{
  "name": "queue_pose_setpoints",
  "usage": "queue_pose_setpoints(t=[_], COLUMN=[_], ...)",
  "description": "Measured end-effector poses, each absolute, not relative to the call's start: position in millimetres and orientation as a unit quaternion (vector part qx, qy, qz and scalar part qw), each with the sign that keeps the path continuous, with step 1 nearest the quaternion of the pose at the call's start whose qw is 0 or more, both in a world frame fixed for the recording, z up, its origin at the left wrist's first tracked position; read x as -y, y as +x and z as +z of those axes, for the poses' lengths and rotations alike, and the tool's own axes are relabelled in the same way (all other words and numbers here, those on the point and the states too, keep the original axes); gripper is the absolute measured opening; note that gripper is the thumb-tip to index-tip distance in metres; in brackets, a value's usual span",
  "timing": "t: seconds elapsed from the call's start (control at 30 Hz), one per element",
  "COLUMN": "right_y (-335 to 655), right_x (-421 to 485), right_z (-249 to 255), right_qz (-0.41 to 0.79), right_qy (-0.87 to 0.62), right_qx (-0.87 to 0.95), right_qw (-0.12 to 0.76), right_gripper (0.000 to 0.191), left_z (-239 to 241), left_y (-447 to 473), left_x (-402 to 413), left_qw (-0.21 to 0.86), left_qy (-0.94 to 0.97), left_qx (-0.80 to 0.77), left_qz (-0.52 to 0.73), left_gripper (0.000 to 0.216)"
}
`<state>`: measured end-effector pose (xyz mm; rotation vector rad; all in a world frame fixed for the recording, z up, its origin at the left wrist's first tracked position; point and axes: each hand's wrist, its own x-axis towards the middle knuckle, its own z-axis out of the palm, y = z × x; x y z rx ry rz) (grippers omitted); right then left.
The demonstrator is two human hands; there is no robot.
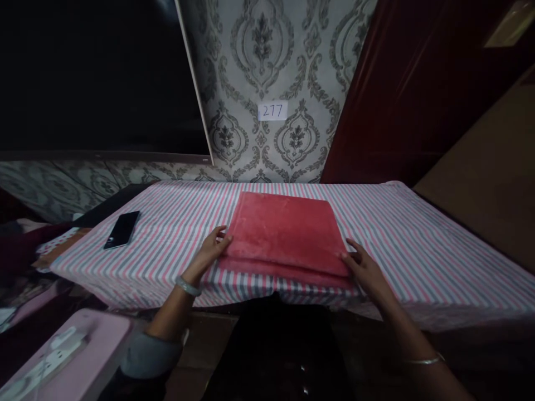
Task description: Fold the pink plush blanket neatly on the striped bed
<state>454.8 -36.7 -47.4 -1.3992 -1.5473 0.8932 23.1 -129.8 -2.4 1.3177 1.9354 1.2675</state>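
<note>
A plush red cloth (288,231), folded into a thick rectangle, lies flat on the table. Its lower layer sticks out along the near edge. My left hand (212,248) is at the cloth's left side, fingers curled and thumb against the edge, gripping it. On the opposite side, my right hand (364,268) has its thumb on the right edge near the front corner, with the fingers bent beside it. Part of the fingertips of both hands is hard to make out.
A striped tablecloth (418,245) covers the table. A dark phone (122,229) lies at its left end. Behind are a patterned wall with a paper label (272,111) and a large black screen (92,78). Lower left, a pink stool (96,334) bears a white power strip (50,365).
</note>
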Motion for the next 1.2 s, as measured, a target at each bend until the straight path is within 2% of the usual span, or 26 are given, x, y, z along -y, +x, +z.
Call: queue_pose_setpoints(t=[0.07, 0.17, 0.27, 0.37, 0.47, 0.57, 0.73, 1.2], right_y=[456, 432, 383, 337, 315, 316, 327, 326], right_x=[18, -18, -51, -71, -75, -73, -78, -79], right_z=[-33, 9, 55, 73, 51, 9, -27, -29], right_qz=[0.259, 0.11, 0.057, 0.044, 0.038, 0.016, -0.003, -0.011], right_qy=[-0.56, -0.516, -0.511, -0.574, -0.613, -0.613, -0.597, -0.591], right_qx=[0.653, 0.717, 0.764, 0.761, 0.762, 0.774, 0.783, 0.784], right_qw=[0.439, 0.455, 0.391, 0.298, 0.206, 0.16, 0.177, 0.193], right_gripper=[0.078, 0.07, 0.067, 0.062, 0.058, 0.057, 0.059, 0.059], left_z=[16, 55, 89, 93, 63, 25, 4, 6], left_y=[12, 14, 40, 74, 95, 100, 93, 96], left_x=[116, 75, 22, -14, -22, -16, -16, -16], left_qw=[0.147, 0.019, -0.02, -0.011, 0.005, -0.028, -0.021, -0.037], left_qy=[0.508, 0.591, 0.658, 0.635, 0.612, 0.618, 0.626, 0.614], left_qx=[-0.721, -0.69, -0.68, -0.741, -0.78, -0.78, -0.775, -0.782], left_qz=[0.448, 0.417, 0.323, 0.216, 0.128, 0.09, 0.088, 0.101], left_gripper=[0.073, 0.065, 0.061, 0.059, 0.06, 0.062, 0.067, 0.068])
